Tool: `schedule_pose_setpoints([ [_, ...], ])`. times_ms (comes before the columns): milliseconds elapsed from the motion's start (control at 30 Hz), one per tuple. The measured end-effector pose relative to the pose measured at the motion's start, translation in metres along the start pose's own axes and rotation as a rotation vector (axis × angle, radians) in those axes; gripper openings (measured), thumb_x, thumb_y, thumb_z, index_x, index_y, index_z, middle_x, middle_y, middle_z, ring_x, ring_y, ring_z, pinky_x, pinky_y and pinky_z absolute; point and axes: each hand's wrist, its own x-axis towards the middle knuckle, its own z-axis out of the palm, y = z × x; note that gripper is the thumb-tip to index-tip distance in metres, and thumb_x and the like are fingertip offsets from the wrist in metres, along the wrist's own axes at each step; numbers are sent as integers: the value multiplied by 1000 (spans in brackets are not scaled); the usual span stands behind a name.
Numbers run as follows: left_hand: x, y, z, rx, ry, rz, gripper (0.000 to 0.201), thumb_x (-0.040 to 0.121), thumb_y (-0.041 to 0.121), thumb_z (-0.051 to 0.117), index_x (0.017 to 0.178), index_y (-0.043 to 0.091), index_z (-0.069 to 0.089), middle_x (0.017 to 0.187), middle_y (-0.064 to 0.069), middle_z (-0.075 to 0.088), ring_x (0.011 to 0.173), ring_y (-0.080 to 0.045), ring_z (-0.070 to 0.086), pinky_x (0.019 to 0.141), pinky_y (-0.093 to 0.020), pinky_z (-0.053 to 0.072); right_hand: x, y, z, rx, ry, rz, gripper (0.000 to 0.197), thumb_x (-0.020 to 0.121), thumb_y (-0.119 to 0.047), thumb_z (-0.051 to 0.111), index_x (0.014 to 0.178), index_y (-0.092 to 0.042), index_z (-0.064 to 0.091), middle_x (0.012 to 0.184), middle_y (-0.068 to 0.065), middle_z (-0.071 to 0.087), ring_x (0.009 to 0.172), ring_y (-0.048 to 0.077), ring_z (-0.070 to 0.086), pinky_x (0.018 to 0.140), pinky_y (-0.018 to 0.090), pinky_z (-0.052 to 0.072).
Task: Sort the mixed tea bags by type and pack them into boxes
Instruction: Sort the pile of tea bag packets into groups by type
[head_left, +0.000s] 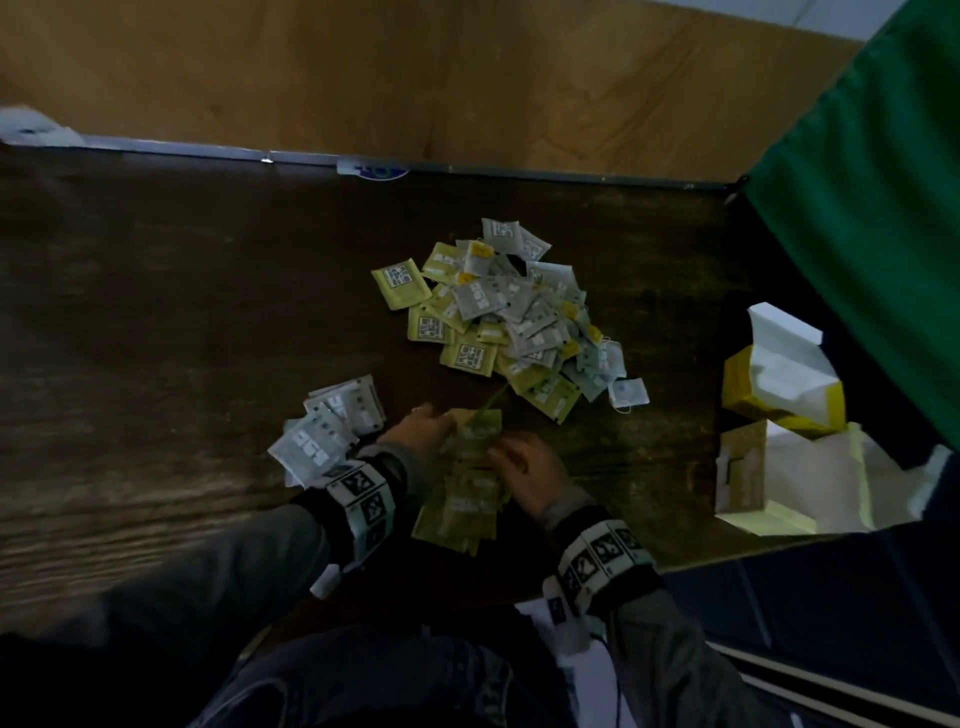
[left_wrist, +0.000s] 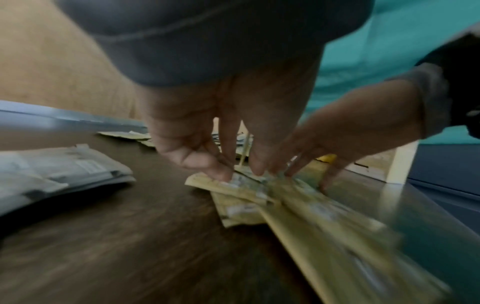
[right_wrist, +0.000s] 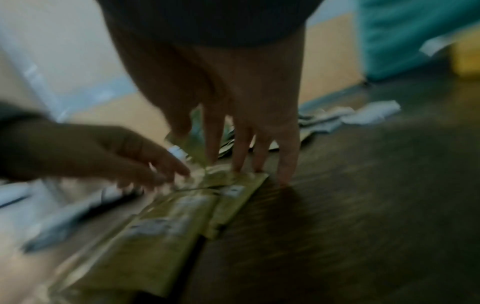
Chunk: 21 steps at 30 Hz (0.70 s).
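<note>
Squaring up the yellow tea bags

Nearest us, we're pressing spread, straight fingertips of our left hand (head_left: 422, 434) and right hand (head_left: 524, 467) onto the yellow stack (head_left: 465, 499); light, slippery sachets, best pinched by the edges. Left sits the white stack (head_left: 332, 426); farther off, the mixed pile (head_left: 511, 317); far right, boxes (head_left: 779, 384).

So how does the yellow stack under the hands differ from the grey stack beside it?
The yellow stack lies under both hands, left hand and right hand touching its far end; the grey stack lies untouched, left of it. Yellow wrappers against pale grey ones. Both rest on the dark table, apart from the mixed pile.
</note>
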Motion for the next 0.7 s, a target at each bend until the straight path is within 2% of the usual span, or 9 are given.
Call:
schedule_pose_setpoints([
  [67,0,-8,-2,-26,73,4,47,94,31,48,137,16,39,133,-13,37,120,-33,45,98,-39,41,1,5,-6,-70,16,-24,39,93,-29,54,126,-9,57,134,9,47,125,23,44,101,27,34],
  [133,1,-16,-7,-75,150,-2,44,92,30,51,134,19,45,130,-11,42,116,-29,49,97,-37,44,7,13,-22,-23,206,-28,34,91,-21,58,122,-7,59,126,10,54,117,23,51,94,24,37],
  [267,3,-30,-20,1,191,-16,43,91,29,50,134,22,47,132,-7,42,118,-27,49,99,-37,43,36,29,-74,80,486,188,33,88,-14,61,120,-5,58,109,13,57,112,34,54,92,38,47],
  [300,4,-32,-23,44,183,-17,44,90,31,49,134,25,46,135,-6,40,121,-27,46,100,-39,42,44,33,-88,37,484,276,37,89,-18,60,124,-6,54,110,13,54,113,35,52,93,40,45],
  [367,6,-34,-27,147,146,-30,46,88,37,49,134,31,45,141,-5,35,127,-29,39,103,-44,40,56,40,-114,-64,432,472,47,92,-29,56,135,-13,45,134,16,39,123,38,41,100,44,42],
  [467,7,-27,-29,289,62,-68,53,88,50,46,138,34,37,148,-5,23,133,-30,31,104,-45,37,73,52,-135,-61,363,596,68,89,-46,55,145,-18,28,150,14,18,131,42,31,105,51,36],
  [533,8,-23,-25,328,56,-78,56,89,52,44,140,31,34,151,-6,18,134,-30,29,106,-44,35,81,51,-137,-3,344,689,87,81,-61,57,147,-17,22,152,14,14,134,42,27,107,53,32],
  [633,9,-24,-21,322,54,-81,56,91,47,43,143,27,31,152,-6,16,136,-30,25,110,-44,30,90,42,-126,116,413,821,116,56,-83,60,146,-21,21,153,14,8,135,42,22,106,57,28],
  [700,9,-26,-22,320,33,-73,58,91,46,44,144,27,29,152,-7,14,136,-31,23,111,-46,28,97,37,-116,171,425,796,115,52,-83,62,146,-30,20,154,12,-2,136,45,18,105,59,29],
])
